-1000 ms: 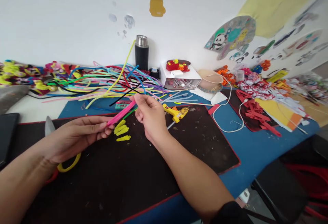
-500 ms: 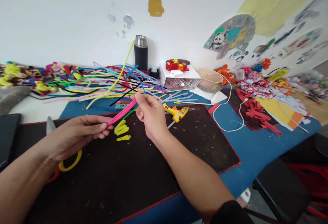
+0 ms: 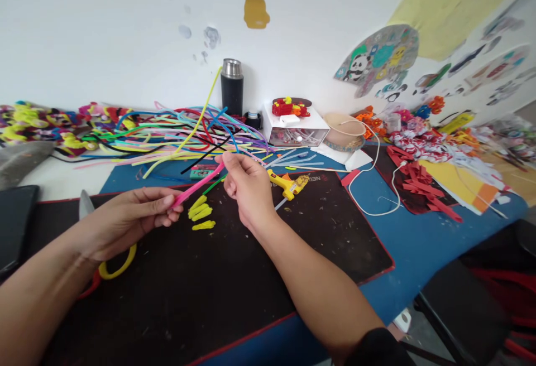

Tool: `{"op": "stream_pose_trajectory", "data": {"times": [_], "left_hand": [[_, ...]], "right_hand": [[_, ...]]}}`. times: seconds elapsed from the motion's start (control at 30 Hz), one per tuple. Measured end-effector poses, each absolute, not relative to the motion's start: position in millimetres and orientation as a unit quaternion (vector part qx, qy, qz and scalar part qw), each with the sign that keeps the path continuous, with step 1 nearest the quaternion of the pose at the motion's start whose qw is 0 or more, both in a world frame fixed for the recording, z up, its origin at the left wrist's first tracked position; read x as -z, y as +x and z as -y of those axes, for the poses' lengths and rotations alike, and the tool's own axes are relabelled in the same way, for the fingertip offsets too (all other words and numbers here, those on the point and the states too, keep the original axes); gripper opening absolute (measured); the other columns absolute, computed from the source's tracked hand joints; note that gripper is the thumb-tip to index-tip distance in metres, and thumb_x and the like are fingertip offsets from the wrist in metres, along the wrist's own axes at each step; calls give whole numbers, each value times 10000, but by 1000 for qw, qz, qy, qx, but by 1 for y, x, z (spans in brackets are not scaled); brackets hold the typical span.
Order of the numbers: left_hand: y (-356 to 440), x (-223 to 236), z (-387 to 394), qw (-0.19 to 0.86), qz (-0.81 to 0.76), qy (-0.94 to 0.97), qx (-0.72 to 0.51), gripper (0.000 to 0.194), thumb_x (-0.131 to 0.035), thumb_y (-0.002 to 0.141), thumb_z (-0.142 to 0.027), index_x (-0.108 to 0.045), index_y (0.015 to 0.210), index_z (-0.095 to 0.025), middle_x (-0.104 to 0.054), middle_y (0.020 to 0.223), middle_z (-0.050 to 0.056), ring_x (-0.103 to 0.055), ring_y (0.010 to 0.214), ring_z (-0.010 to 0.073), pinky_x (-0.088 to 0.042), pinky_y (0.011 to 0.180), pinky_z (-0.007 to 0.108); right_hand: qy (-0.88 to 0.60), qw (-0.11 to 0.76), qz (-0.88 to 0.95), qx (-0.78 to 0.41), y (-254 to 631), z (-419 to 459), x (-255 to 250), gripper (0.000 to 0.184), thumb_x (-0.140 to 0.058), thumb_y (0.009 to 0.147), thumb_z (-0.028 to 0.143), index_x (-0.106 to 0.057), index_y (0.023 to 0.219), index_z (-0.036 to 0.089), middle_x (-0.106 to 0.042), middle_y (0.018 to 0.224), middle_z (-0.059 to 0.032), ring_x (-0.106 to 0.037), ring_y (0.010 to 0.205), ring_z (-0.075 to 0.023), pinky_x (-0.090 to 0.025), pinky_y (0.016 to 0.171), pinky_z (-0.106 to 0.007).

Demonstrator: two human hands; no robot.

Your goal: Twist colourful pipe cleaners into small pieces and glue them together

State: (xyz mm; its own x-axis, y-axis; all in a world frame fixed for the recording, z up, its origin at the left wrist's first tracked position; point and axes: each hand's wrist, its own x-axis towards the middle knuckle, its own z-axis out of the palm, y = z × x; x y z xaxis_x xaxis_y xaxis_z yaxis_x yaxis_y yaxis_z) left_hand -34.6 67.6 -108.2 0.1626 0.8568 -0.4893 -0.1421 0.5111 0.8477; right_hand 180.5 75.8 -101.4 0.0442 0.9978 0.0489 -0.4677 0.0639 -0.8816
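Note:
A pink pipe cleaner [image 3: 196, 184] stretches between my two hands above a black mat [image 3: 234, 277]. My left hand [image 3: 129, 220] pinches its near end between thumb and fingers. My right hand [image 3: 248, 187] is closed around its far end. Just below the pink strand lie several short yellow pipe cleaner pieces [image 3: 200, 213]. Under my left wrist rest scissors with a yellow and red handle [image 3: 115, 268].
A big tangle of coloured pipe cleaners [image 3: 167, 131] lies behind the mat. A yellow glue gun [image 3: 288, 183], a black flask [image 3: 231, 86], a white box [image 3: 297, 127], a white cable [image 3: 372, 187] and red paper scraps [image 3: 419, 182] sit to the right. A dark tablet [image 3: 14, 221] lies at left.
Almost nothing differs; both hands keep their hold on the pink pipe cleaner, and the view has shifted very slightly.

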Motion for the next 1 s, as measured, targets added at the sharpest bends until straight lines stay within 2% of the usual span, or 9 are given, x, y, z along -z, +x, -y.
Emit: {"op": "stream_pose_trajectory", "data": {"times": [0.13,0.23,0.4,0.7,0.9,1.0], "left_hand": [[-38,113,-68,708,-505,359,-338,469,-1061,481,-377,-793,764,-116,-694,681,70,-614,566,139,-545,469,189],[-38,112,-68,713,-500,359,-335,448,-1043,522,-408,-744,704,-128,-631,632,38,-538,519,111,-503,429,180],[-37,109,-68,709,-505,362,-335,499,-1038,492,-473,-715,629,-117,-606,591,48,-505,490,108,-489,414,190],[-30,104,-68,687,-546,322,-355,512,-1061,325,-356,-774,664,-101,-668,635,97,-569,521,143,-523,423,201],[-34,106,-68,699,-530,332,-346,393,-1020,434,-272,-794,703,-96,-684,652,97,-590,546,145,-533,438,189],[-36,107,-68,698,-533,332,-345,415,-1039,419,-290,-799,703,-107,-694,660,91,-601,555,144,-539,449,185]], "right_hand": [[-357,622,371,-590,181,-75,101,386,-797,852,593,-757,849,210,-454,519,81,-353,447,-81,-249,435,-256],[-352,623,365,-595,181,-75,100,354,-804,857,560,-758,851,209,-427,497,91,-362,443,-81,-254,436,-251],[-361,611,366,-602,181,-75,97,358,-794,860,569,-748,853,214,-452,495,90,-364,440,-82,-256,430,-247],[-354,611,360,-610,181,-75,97,345,-807,852,553,-740,848,215,-495,512,85,-362,442,-79,-267,425,-241],[-356,608,363,-610,181,-74,95,361,-803,852,577,-735,842,223,-517,530,77,-368,448,-81,-271,429,-244],[-363,604,361,-611,181,-74,94,330,-793,869,553,-740,845,229,-512,533,76,-365,448,-85,-263,434,-252]]}}
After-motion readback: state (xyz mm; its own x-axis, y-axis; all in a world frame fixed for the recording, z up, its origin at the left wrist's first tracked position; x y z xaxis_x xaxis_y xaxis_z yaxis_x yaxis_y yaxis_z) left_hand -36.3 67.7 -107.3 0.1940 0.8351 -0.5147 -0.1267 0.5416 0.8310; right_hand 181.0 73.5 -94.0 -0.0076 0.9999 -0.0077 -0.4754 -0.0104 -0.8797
